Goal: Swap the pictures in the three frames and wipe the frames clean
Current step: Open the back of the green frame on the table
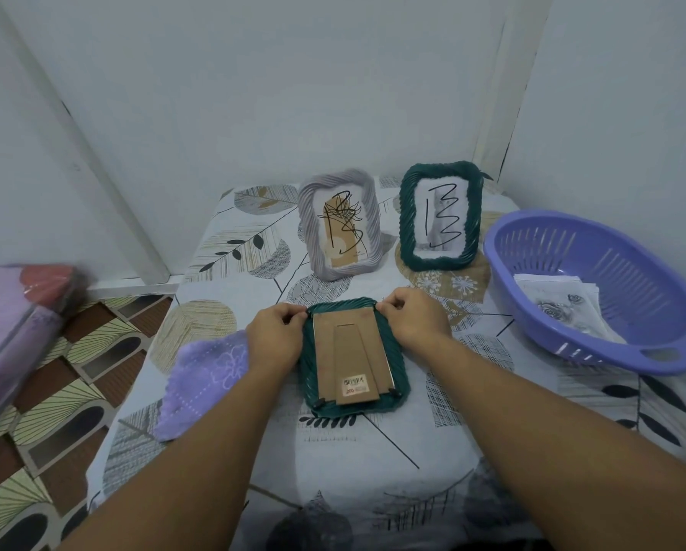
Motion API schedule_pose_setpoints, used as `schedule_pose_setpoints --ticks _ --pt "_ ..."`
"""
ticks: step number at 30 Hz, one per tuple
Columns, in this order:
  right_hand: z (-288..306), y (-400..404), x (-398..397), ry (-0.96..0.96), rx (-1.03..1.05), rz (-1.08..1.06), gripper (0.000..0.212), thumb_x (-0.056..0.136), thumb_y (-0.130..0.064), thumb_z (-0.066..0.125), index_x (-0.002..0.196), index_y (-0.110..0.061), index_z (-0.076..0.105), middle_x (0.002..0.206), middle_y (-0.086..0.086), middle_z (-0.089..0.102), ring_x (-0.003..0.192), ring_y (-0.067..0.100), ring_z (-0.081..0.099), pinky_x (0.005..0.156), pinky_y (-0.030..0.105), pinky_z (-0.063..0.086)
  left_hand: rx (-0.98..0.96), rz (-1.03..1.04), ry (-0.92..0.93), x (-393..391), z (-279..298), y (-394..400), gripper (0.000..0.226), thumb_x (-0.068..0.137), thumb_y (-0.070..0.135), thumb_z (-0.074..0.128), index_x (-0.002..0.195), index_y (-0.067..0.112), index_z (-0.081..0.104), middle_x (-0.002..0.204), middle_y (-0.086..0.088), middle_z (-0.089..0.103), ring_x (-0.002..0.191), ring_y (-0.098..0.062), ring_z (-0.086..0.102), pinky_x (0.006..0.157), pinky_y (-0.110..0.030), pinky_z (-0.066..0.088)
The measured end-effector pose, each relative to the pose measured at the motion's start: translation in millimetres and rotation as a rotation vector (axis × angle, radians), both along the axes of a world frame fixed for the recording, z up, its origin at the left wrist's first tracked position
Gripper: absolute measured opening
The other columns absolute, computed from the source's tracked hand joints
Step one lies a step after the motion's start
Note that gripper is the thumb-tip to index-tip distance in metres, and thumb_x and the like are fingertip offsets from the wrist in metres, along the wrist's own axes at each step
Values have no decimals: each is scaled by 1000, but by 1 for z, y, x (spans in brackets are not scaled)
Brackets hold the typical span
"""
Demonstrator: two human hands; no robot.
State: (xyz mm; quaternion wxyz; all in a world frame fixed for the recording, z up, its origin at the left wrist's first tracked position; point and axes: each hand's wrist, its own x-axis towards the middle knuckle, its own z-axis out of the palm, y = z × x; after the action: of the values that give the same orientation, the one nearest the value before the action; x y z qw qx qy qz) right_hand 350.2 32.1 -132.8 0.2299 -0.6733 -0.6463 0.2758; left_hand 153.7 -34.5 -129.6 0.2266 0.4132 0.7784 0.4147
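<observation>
Two forearms in view, both bare from the near frame edge to the wrist; no sleeve visible. Left hand: no ring, watch or glove seen. Right hand: likewise bare. Fingernails short where visible. No markings on either arm.

A corner of a room is seen, formed by plain pale grey-white walls. A white vertical moulding runs slanted down the left wall, and a second white strip is set in the right corner, where dark cracks are seen along its edge. The surface is covered by a white cloth printed with grey, beige and black leaves. The floor at the left is tiled in brown, cream and dark arch patterns. The light is soft and even.
</observation>
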Motion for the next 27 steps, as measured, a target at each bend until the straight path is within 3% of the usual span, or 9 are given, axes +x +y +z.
schedule_pose_setpoints --ticks 4,7,9,12,16,20,23,27 --pt "7 -4 2 -52 11 60 14 93 -44 65 88 -31 67 94 -10 69 91 18 64 71 32 51 -99 -67 90 -3 13 0 20 95 18 71 113 14 77 104 -8 76 99 -20 67 90 -24 46" --pt "12 -12 6 -105 34 102 27 91 -43 68 112 -28 64 110 -4 66 101 22 62 79 34 51 -226 -111 217 -5 24 -5 32 93 28 73 121 13 67 107 -7 69 107 -26 62 86 -30 44" --pt "13 -18 10 -163 49 114 25 92 -41 66 114 -27 62 111 -3 66 101 23 61 80 35 51 -351 -174 314 -6 32 -13 28 92 32 72 109 13 62 96 -3 60 97 -25 55 77 -30 39" --pt "11 -26 14 -198 66 109 14 94 -38 64 104 -29 63 105 -5 69 98 23 62 78 34 52 -470 -285 428 -6 35 -24 18 92 29 72 88 15 63 85 -7 64 84 -24 56 71 -30 41" --pt "9 -25 10 -169 54 78 11 94 -39 65 95 -29 62 99 -7 68 93 21 62 77 34 53 -430 -259 374 -6 31 -28 20 90 27 76 74 18 67 91 -8 74 90 -25 65 72 -28 44" --pt "11 -17 8 -164 34 43 12 94 -40 66 92 -29 61 100 -5 67 92 21 61 69 31 45 -378 -216 309 -4 28 -25 25 90 25 76 69 20 64 88 -7 73 91 -25 66 73 -27 43" --pt "7 -18 10 -134 52 45 11 93 -40 67 94 -31 63 98 -7 68 91 20 62 71 32 48 -306 -200 279 -2 25 -33 17 91 27 75 83 14 68 83 -1 69 90 -23 65 69 -28 40" --pt "-1 -31 17 52 168 119 14 92 -34 67 104 -28 62 91 -7 66 89 15 61 75 33 51 -161 -174 219 1 22 -56 24 93 32 72 106 20 55 80 -1 66 79 -18 61 62 -32 39"
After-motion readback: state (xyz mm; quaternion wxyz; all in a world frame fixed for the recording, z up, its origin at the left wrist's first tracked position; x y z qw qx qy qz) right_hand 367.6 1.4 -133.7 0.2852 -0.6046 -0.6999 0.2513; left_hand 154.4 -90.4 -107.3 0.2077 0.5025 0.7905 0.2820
